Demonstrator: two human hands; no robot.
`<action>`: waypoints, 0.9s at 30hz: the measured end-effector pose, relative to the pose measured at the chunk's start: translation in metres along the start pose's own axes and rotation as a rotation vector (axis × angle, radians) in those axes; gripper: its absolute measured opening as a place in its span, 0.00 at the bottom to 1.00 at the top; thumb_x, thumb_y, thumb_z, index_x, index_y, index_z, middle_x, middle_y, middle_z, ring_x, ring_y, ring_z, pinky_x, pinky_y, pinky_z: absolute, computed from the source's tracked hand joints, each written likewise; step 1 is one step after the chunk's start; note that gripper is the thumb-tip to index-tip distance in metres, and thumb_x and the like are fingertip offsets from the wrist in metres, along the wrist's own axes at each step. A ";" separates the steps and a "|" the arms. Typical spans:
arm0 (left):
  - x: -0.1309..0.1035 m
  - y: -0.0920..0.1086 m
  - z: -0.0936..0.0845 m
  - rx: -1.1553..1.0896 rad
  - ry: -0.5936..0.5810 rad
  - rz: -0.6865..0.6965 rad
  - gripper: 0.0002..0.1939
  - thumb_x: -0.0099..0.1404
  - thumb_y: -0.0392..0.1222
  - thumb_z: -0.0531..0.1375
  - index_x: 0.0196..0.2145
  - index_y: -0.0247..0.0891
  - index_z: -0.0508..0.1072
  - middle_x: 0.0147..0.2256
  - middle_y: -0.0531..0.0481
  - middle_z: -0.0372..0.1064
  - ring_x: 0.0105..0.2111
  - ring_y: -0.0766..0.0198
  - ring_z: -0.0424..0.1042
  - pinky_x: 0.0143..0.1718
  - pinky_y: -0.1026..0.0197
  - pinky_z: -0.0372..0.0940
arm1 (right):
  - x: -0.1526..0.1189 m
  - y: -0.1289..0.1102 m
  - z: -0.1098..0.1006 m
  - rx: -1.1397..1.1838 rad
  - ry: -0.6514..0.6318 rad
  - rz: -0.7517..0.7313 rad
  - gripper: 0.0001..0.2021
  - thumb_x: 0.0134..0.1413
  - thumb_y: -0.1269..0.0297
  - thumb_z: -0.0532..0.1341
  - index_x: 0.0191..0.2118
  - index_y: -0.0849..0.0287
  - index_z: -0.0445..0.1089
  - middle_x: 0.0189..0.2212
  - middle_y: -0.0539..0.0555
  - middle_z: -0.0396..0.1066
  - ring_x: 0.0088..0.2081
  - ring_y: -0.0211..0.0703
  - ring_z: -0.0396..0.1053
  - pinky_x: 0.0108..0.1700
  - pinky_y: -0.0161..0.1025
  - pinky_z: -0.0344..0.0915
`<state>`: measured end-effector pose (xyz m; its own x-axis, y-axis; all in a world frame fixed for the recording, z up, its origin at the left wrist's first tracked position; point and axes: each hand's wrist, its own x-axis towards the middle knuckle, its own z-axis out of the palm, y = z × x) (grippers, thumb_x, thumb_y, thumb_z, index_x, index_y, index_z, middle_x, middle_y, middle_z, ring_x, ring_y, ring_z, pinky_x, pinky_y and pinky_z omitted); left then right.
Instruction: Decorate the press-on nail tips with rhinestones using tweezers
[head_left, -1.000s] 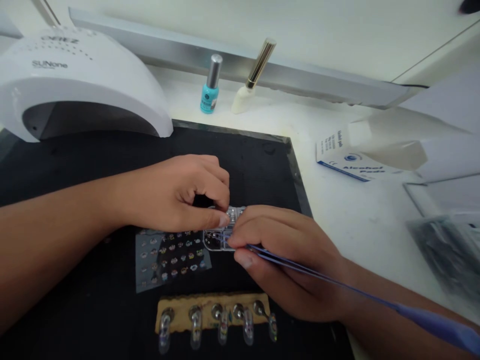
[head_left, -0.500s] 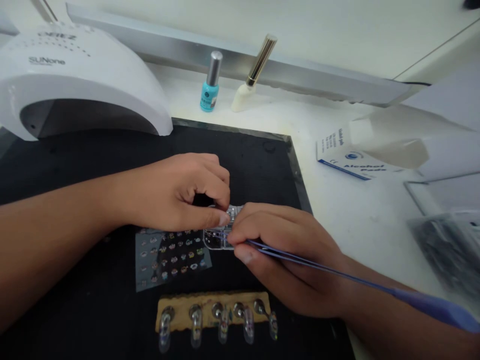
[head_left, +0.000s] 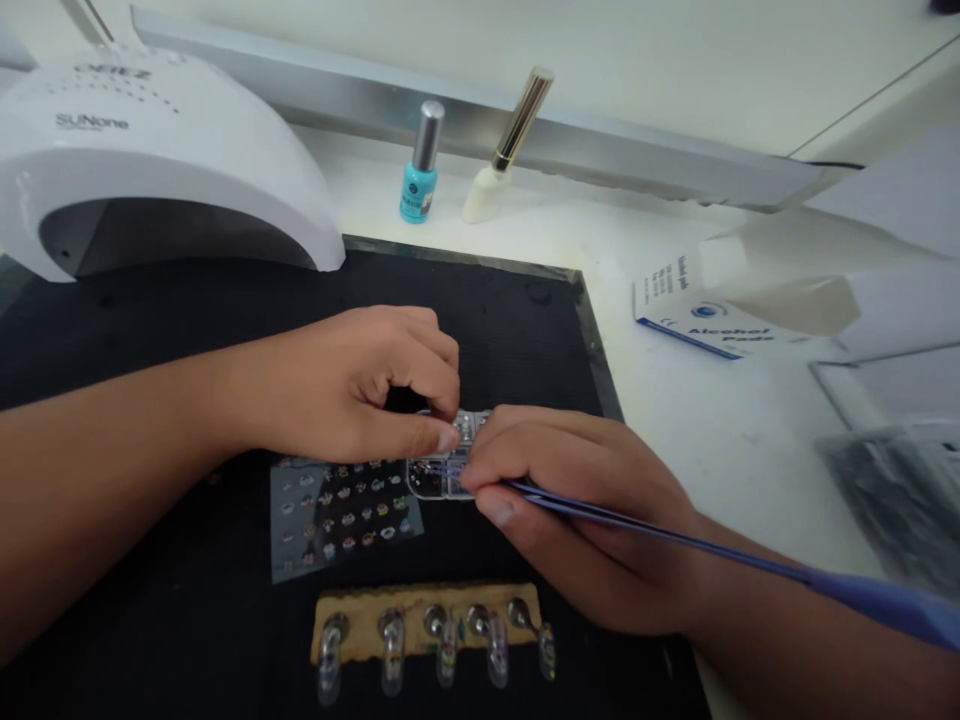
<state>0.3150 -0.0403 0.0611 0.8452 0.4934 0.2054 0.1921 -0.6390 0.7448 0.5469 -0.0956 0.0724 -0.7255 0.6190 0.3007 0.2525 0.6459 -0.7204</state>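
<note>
Blue-purple tweezers (head_left: 600,512) are pinched in my right hand (head_left: 585,500), their tips reaching into a clear compartment box (head_left: 427,494) of tiny shiny pieces. My left hand (head_left: 360,385) is closed in a pinch at the box's far left side, thumb and index finger on its edge. Both hands cover parts of the box. Beneath my left hand lies a clear sticker sheet (head_left: 307,560) with rows of small coloured figures. Nearer me, several decorated clear nail tips (head_left: 393,660) stand on metal holders along a tan strip (head_left: 420,602).
A white nail lamp (head_left: 225,130) stands at the back left. Behind the black mat (head_left: 517,320) are a turquoise polish bottle (head_left: 418,190) and a cream bottle with a gold cap (head_left: 487,192). An alcohol pads box (head_left: 720,315) and a dark plastic packet (head_left: 892,500) sit on the right.
My right hand has shifted slightly to the right, and the tweezers with it. My left hand and the box stay in place.
</note>
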 end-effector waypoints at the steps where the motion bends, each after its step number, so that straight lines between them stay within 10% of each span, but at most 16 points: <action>1: 0.000 0.000 0.000 0.002 0.000 0.001 0.09 0.70 0.37 0.62 0.31 0.38 0.77 0.32 0.51 0.75 0.37 0.63 0.69 0.41 0.59 0.62 | 0.000 0.000 0.000 0.001 0.004 0.000 0.06 0.66 0.74 0.57 0.37 0.59 0.67 0.30 0.50 0.71 0.32 0.35 0.69 0.35 0.33 0.69; 27: 0.000 0.000 0.000 0.009 0.000 0.008 0.08 0.70 0.36 0.61 0.31 0.38 0.77 0.32 0.51 0.76 0.38 0.63 0.70 0.42 0.60 0.62 | 0.001 0.000 0.001 -0.042 -0.021 -0.025 0.05 0.67 0.74 0.57 0.39 0.59 0.67 0.31 0.49 0.71 0.34 0.35 0.70 0.39 0.33 0.70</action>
<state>0.3151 -0.0401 0.0613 0.8467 0.4882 0.2115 0.1897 -0.6485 0.7372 0.5458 -0.0955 0.0718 -0.7451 0.5932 0.3048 0.2604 0.6795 -0.6860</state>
